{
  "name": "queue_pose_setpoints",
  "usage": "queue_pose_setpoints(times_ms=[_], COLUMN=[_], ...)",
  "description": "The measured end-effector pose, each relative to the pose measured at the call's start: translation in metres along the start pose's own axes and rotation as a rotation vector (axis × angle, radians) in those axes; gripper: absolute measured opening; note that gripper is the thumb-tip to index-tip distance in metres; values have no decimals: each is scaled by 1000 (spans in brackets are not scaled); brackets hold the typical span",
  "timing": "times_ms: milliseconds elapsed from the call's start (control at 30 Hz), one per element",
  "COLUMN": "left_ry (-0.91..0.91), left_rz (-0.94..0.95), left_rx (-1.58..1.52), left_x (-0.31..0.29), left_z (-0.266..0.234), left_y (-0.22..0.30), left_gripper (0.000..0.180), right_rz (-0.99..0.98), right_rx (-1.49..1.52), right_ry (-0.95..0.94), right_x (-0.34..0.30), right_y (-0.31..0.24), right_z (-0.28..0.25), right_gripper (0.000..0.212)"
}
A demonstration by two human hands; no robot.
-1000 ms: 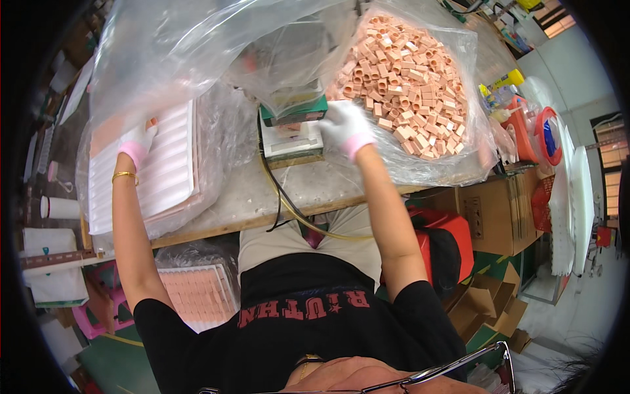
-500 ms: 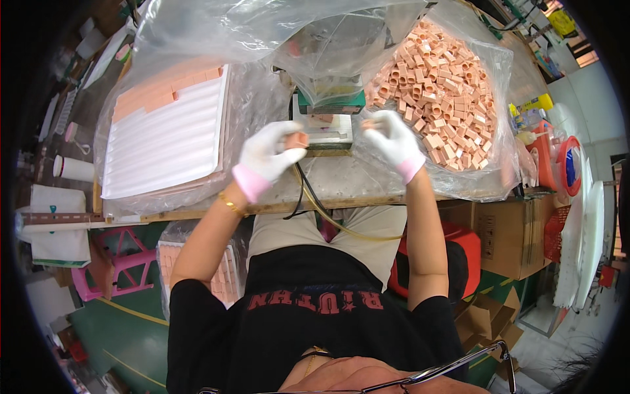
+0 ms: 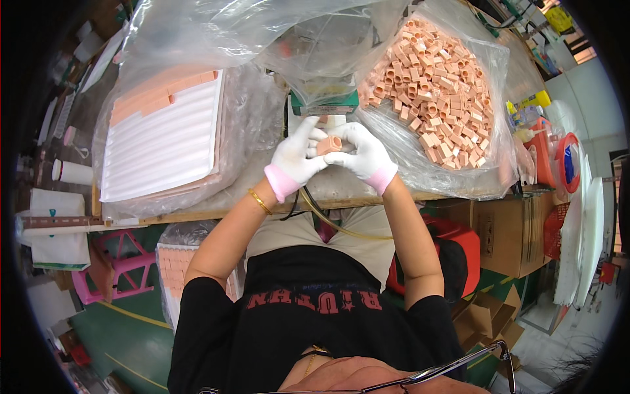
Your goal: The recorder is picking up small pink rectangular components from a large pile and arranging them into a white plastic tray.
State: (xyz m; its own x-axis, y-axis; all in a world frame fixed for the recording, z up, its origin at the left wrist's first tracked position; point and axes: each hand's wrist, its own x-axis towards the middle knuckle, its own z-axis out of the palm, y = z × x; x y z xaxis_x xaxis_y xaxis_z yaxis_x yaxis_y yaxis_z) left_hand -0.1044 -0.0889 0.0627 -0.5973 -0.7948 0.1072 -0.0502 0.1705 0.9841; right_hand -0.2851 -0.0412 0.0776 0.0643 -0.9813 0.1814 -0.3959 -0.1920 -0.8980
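My left hand (image 3: pixel 295 159), in a white glove with a pink cuff, is closed on a small peach-coloured hollow block (image 3: pixel 327 146) between thumb and fingers. The block's round opening faces right. My right hand (image 3: pixel 366 154), gloved alike, is closed around the block's right side, thumb below and fingers above. Whether a second block lies within the right fingers cannot be made out. Just beyond both hands stands a small machine with a green front (image 3: pixel 326 103), draped in clear plastic, its lower part mostly hidden by the fingers.
To the right, a large heap of peach blocks (image 3: pixel 446 92) lies on clear plastic sheeting. On the left is a white ridged tray (image 3: pixel 167 141) with rows of blocks along its far side. A yellow hose (image 3: pixel 328 223) and black cables hang over the table's near edge (image 3: pixel 243 202).
Both hands have come together in front of the green machine, the left moving right and the right moving left from beside the heap. The small piece in the right fingers is no longer separately visible.
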Motion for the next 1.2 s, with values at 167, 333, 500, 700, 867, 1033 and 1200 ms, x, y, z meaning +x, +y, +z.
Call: queue_pose_setpoints(times_ms=[167,333,500,700,867,1033,1200], left_ry=[254,408,313,314,272,260,303], left_rz=[-17,167,154,128,23,-16,9], left_rx=[439,781,632,448,406,351,311], left_x=[7,54,61,62,72,69,68], left_z=[-11,-52,-56,-64,-67,-53,-39], left_y=[-24,-64,-86,-94,-96,-70,-70], left_gripper=[64,69,72,71,68,67,68], right_rz=[-127,-39,-69,-107,-129,-97,42], right_rx=[-378,-414,-110,-26,11,81,179], right_ry=[305,289,441,408,423,402,313], right_x=[15,59,74,76,74,71,67], right_y=[30,51,64,71,63,58,59], right_z=[2,13,34,37,38,38,32], right_gripper=[23,25,28,30,29,29,29])
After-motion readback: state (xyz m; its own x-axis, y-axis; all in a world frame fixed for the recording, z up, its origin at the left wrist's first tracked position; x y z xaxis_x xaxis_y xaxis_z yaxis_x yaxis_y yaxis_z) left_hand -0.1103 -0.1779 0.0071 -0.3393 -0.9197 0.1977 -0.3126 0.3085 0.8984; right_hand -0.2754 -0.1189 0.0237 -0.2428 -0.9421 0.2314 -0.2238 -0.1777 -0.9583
